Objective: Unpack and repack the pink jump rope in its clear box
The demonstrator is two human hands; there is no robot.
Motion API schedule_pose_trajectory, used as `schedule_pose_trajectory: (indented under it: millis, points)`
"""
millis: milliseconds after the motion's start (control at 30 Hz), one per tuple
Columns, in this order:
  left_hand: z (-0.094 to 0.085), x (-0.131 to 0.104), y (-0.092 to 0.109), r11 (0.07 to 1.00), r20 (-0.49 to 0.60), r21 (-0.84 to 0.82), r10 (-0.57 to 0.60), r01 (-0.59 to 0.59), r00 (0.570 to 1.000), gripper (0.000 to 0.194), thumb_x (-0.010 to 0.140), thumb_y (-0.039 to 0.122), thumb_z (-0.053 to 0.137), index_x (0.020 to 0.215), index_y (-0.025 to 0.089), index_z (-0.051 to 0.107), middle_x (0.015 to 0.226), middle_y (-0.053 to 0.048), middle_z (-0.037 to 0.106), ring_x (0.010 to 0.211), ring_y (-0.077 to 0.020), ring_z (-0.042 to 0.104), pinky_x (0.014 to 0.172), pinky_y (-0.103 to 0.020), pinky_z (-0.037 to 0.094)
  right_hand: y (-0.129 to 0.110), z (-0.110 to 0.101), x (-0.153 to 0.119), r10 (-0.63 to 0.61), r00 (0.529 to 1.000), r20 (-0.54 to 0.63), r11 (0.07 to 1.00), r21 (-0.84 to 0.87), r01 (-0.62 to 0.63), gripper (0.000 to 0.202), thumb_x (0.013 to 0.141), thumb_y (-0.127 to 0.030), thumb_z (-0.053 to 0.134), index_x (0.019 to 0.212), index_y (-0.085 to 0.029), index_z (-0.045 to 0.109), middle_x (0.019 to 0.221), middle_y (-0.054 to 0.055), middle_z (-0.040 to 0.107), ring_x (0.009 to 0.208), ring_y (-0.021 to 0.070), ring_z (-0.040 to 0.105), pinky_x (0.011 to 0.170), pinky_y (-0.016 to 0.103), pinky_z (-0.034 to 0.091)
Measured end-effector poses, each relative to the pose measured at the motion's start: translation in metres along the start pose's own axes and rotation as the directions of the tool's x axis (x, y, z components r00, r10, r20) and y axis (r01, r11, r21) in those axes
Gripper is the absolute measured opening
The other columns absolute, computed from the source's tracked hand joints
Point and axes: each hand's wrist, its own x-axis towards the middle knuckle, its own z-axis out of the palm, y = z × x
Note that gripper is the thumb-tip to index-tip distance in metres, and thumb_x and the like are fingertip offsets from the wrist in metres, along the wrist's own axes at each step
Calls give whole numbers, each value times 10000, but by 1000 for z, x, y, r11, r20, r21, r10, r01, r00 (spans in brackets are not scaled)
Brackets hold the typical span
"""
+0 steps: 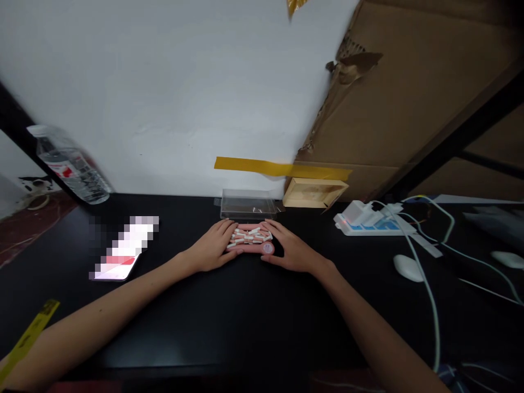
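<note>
Head view: the tray point(251, 249) is lying just in front of the box point(248, 207), long axis running parallel to it. Front-left of the box, the left hand point(215, 245), half curled, is holding one tray end; front-right, the equally near right hand point(292, 249) is curving half-open around the other, its grip unclear.
</note>
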Motion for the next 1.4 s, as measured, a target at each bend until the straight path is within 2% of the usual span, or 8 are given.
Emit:
schedule_pose_trajectory:
  millis: [133,233,367,567,800,967,1100,1400]
  points:
    - [1,0,-1,1000,10,26,3,-3,1000,648,975,532,426,1444,91,352,1471,-218,434,1409,-347,363,1146,-508,327,1,3,1,-4,998,63,1000,-20,5,943,890,-629,570,1600,-229,96,1647,154,191,1509,330,195,1190,548,281]
    - [1,0,-2,999,16,37,1,-1,1000,659,975,536,426,1444,78,359,1486,-224,422,1420,-344,350,1162,-507,301,1,4,1,20,993,117,999,-43,-15,988,905,-675,501,1600,-163,19,1656,188,80,1523,328,91,1211,548,220]
    - [2,0,-3,998,46,55,-12,10,999,689,983,540,419,1463,53,337,1523,-231,379,1456,-348,285,1177,-507,271,1,6,1,36,993,114,998,-59,-29,1030,901,-688,491,1593,-138,-38,1649,203,-8,1518,345,99,1210,552,221]
    - [0,0,-2,999,48,49,-20,18,999,710,984,574,404,1492,88,307,1542,-211,368,1466,-337,273,1168,-507,289,2,6,0,-10,998,62,998,-62,13,1005,903,-656,525,1597,-199,-41,1652,164,37,1500,364,192,1185,571,282]
    - [-1,0,-2,999,36,46,-4,2,999,677,980,554,424,1482,109,331,1509,-199,423,1444,-338,322,1152,-497,316,3,7,-1,-31,999,43,997,-74,34,990,904,-640,540,1597,-236,-42,1656,129,85,1498,352,205,1184,561,296]
    - [-1,1,-1,999,32,45,-1,0,999,678,981,558,412,1463,86,348,1493,-213,436,1422,-341,357,1151,-495,319,1,6,0,-23,998,64,997,-73,28,985,905,-650,530,1600,-215,-16,1643,143,177,1499,337,217,1187,555,295]
    - [-2,1,0,999,48,53,-1,-2,999,691,981,557,415,1451,53,357,1488,-221,434,1420,-342,358,1163,-474,306,0,6,0,-15,997,71,997,-76,21,988,908,-663,511,1601,-186,-8,1640,165,174,1507,335,186,1191,559,282]
    - [2,0,-3,999,22,38,4,-5,1000,681,970,559,419,1476,110,335,1489,-206,438,1402,-338,387,1136,-505,333,4,9,-1,-27,999,35,996,-83,30,981,890,-667,541,1602,-239,20,1641,113,205,1497,338,220,1198,568,276]
